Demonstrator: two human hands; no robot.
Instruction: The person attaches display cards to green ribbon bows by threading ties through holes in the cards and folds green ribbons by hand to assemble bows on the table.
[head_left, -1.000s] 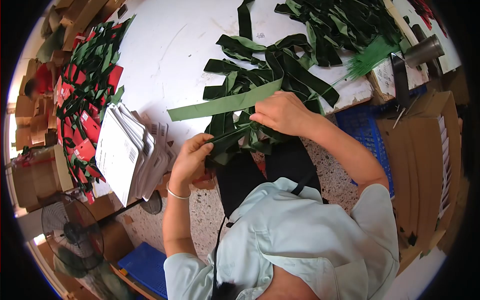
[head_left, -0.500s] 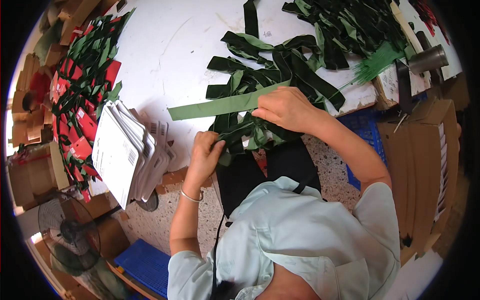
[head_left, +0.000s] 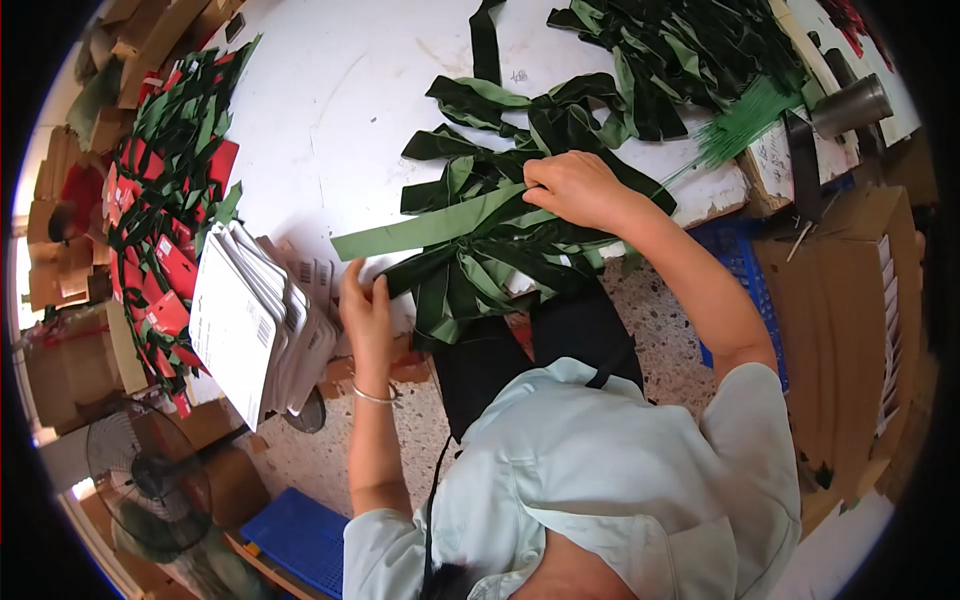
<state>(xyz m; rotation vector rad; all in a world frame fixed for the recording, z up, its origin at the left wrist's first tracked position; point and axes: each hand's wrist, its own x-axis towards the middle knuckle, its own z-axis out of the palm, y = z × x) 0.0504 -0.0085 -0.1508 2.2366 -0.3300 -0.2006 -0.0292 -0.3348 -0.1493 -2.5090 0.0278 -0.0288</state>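
My right hand (head_left: 578, 188) is closed on a green velvet ribbon (head_left: 430, 225), whose pale side faces up and whose free end stretches left over the table. Left of the ribbon pile, my left hand (head_left: 366, 312) has thumb and forefinger apart, just below that free end. The tip of a darker ribbon (head_left: 415, 270) reaches to its thumb; no grip on it shows. Looped dark green ribbons (head_left: 490, 275) lie heaped between my hands and hang over the table edge above my lap.
A stack of white cards (head_left: 240, 325) with barcodes stands left of my left hand. Red cards with green ribbons (head_left: 175, 265) are heaped at the far left. More ribbons (head_left: 680, 60), green wire ties (head_left: 745, 120) and a metal cylinder (head_left: 850, 105) lie at back right. A cardboard box (head_left: 835, 330) stands right.
My left hand has moved left, off the ribbons at the table edge, and its fingers have opened. My right hand still grips the ribbon, slightly higher up.
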